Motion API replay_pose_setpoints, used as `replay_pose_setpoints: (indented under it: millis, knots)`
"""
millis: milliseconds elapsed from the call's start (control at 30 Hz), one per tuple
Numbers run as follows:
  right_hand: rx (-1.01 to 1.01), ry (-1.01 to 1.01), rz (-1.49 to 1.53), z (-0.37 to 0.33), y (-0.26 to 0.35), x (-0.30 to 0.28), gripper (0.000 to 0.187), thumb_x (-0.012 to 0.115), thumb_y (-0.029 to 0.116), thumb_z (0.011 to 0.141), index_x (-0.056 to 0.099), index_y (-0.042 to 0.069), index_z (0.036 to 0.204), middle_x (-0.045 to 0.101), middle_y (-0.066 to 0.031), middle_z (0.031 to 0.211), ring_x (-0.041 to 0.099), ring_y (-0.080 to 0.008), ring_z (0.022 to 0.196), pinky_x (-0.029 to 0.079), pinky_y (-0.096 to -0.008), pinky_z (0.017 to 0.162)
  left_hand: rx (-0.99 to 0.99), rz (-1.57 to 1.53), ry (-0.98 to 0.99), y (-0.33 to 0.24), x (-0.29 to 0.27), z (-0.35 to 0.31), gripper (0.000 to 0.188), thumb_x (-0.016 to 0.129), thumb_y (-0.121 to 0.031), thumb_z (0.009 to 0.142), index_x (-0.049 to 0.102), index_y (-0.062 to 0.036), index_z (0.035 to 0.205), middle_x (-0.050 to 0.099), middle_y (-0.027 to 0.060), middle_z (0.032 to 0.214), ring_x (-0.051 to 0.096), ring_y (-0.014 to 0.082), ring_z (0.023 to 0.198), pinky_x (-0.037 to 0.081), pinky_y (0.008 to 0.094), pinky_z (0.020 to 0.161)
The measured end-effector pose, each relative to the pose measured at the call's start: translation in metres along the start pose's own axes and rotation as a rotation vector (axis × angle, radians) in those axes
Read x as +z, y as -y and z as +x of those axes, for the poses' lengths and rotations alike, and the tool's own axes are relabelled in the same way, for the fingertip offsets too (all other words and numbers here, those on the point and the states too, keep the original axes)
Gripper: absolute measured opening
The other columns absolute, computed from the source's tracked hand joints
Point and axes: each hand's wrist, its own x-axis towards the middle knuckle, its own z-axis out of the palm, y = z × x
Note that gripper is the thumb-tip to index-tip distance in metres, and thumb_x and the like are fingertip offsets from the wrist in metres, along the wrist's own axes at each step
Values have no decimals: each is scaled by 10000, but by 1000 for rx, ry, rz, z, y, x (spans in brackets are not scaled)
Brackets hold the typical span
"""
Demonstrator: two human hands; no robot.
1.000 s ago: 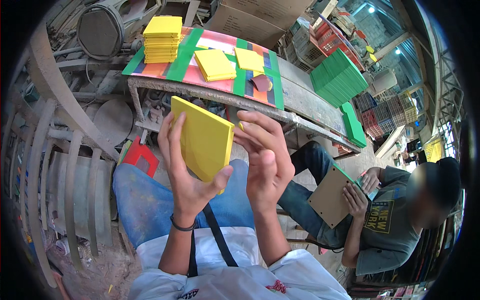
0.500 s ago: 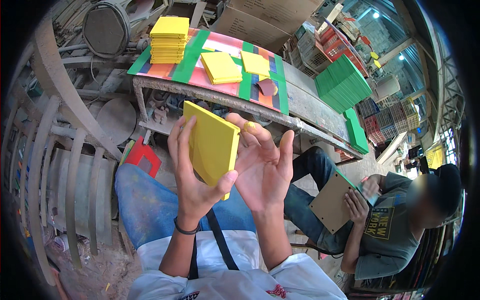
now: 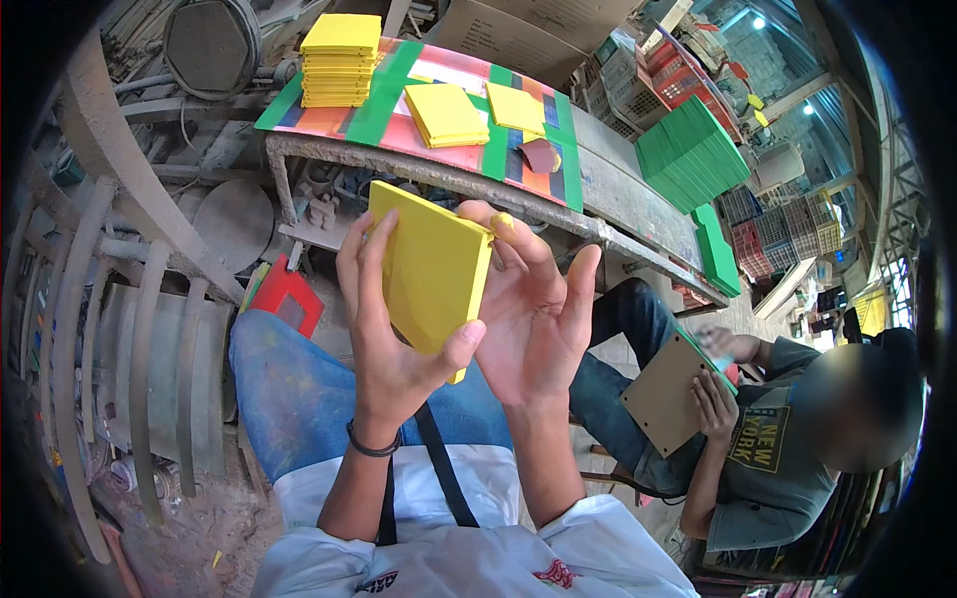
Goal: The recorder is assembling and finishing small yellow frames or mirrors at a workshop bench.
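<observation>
My left hand [image 3: 391, 374] grips a flat yellow panel [image 3: 431, 261] upright over my lap, thumb on the near corner and fingers spread across its broad face. The panel has a thick edge and a shiny curved patch low on that face. Beside its right edge, my right hand [image 3: 538, 324] is half open, palm up, with the fingers apart. Yellow colour marks one of its fingertips near the panel's upper right corner; the tips behind the edge are partly hidden.
Ahead, a bench bears a yellow panel stack [image 3: 339, 62], loose yellow panels [image 3: 447, 116], a reddish-brown scrap [image 3: 540, 155] and green panels [image 3: 693, 154]. A seated co-worker [image 3: 768, 439] rubs a brown board [image 3: 666, 399] at right. A red frame [image 3: 287, 297] lies by my left knee.
The panel and both hands have shifted slightly up and right in view. My left hand keeps its hold. The co-worker's rubbing hand and board have moved a little.
</observation>
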Motion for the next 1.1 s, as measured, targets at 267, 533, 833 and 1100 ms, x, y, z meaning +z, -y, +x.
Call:
replay_pose_setpoints:
  millis: [267,533,833,1100]
  knots:
    - [-38,-12,-114,1,0,1,647,227,508,993,592,6,1176,479,-133,1289,379,-236,1239,257,-410,1065,2,9,0,1,1,0,957,719,-490,649,325,-10,1376,299,227,1346,351,375,1257,344,484,1006]
    - [-39,-41,-145,1,2,3,645,275,527,979,569,-5,1196,481,-132,1286,419,-231,1212,290,-411,1044,-24,-45,3,0,1,-1,956,718,-495,647,330,-11,1375,307,214,1340,356,366,1254,344,480,1006]
    - [-303,17,-680,-2,3,1,586,403,465,968,559,-58,1181,452,-197,1267,466,-254,1170,432,-347,922,-66,-103,-4,1,1,0,949,722,-480,643,334,-19,1375,309,204,1344,354,355,1257,342,471,1008]
    - [-315,-11,-612,-3,0,2,544,418,428,974,549,-58,1181,442,-198,1270,467,-267,1176,442,-378,924,-71,-123,-5,2,1,0,945,724,-456,632,335,-25,1378,310,203,1350,345,354,1266,334,475,1013]
